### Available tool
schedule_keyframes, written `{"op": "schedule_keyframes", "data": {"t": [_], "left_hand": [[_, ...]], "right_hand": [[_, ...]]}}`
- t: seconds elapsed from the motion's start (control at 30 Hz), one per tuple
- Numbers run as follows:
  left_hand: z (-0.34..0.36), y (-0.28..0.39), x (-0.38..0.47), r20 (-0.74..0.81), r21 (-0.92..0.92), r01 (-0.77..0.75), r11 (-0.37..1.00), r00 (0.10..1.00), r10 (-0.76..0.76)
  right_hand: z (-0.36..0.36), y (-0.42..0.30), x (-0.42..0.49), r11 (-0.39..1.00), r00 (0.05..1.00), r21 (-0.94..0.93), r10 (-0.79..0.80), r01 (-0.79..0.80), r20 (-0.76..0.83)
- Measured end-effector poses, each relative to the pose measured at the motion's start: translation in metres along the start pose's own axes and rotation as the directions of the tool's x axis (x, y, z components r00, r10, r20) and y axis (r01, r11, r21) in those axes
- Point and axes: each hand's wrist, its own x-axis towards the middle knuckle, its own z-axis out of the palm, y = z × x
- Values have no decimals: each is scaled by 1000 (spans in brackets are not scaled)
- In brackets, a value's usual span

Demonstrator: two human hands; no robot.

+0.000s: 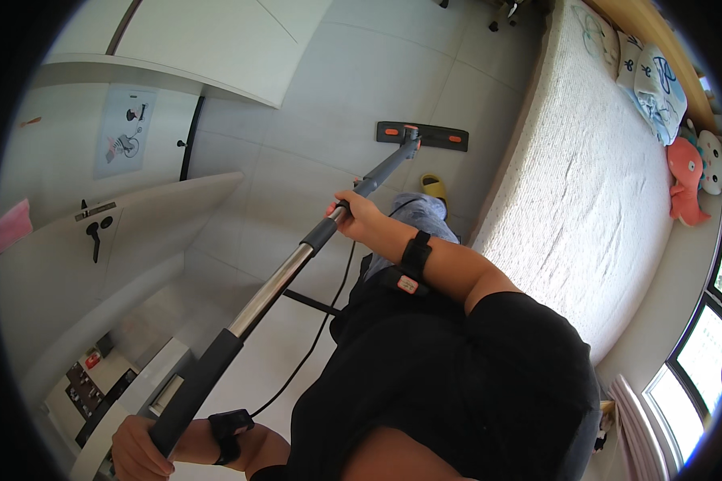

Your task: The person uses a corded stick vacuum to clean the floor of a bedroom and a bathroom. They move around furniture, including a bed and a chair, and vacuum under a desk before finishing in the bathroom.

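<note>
A flat mop with a long grey and metal pole (271,288) slants across the view. Near the top end of its handle, at the lower left, my left hand (141,448) is wrapped around the dark grip. My right hand (355,215) holds the pole farther down, close to a grey joint. The wide black mop head (439,136), with orange parts, lies flat on the tiled floor beyond my feet. Both forearms wear black straps, and a black cable runs from the left one. One yellow slipper (433,186) shows just below the mop head.
Along the right stands a bed (583,180) with a pale textured cover, pillows and plush toys (686,180). An open white door (150,207) with a black handle is at the left, near a white cabinet (216,42). Chair casters (493,26) touch the floor at the top.
</note>
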Motion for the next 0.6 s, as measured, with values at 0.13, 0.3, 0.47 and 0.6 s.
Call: {"op": "schedule_keyframes", "data": {"t": [0.13,0.3,0.47,0.6], "left_hand": [[6,-39,21,122,-108,-29,994,992,42],[10,-129,26,50,115,129,985,990,-135],[21,-186,63,-232,221,21,975,972,32],[25,-187,122,-304,185,4,983,951,54]], "right_hand": [[0,-37,10,989,989,-3,-147,147,3],[17,-147,42,961,961,-37,-274,275,36],[55,-218,47,924,934,-132,-357,358,32],[84,-232,32,940,935,-4,-339,342,103]]}}
